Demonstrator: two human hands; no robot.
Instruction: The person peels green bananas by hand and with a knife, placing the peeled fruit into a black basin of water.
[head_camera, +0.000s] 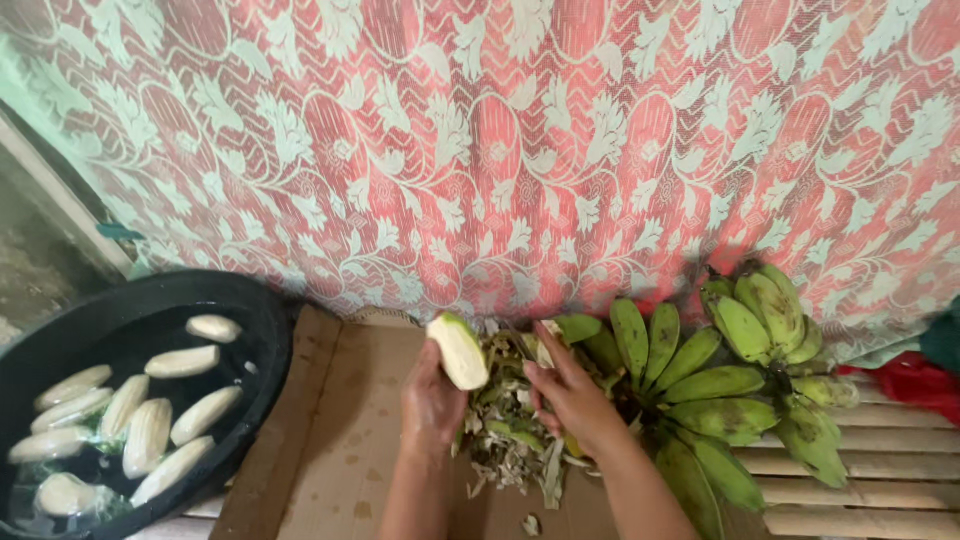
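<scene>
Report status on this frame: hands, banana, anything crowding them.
Left hand holds peeled banana upright. Right hand grips a tool, unclear, over peel pile. Green bananas close at right; basin of peeled ones left.

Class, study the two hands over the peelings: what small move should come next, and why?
Probably strip the last green skin: the left hand holds a banana mostly peeled, green at its tip, while the right hand rests on the peel pile.

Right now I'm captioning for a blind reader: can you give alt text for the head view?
Left hand holds a peeled banana over a pile of peels; right hand rests on the pile. Green bananas lie to the right, and a black basin of peeled bananas in water sits left.
</scene>
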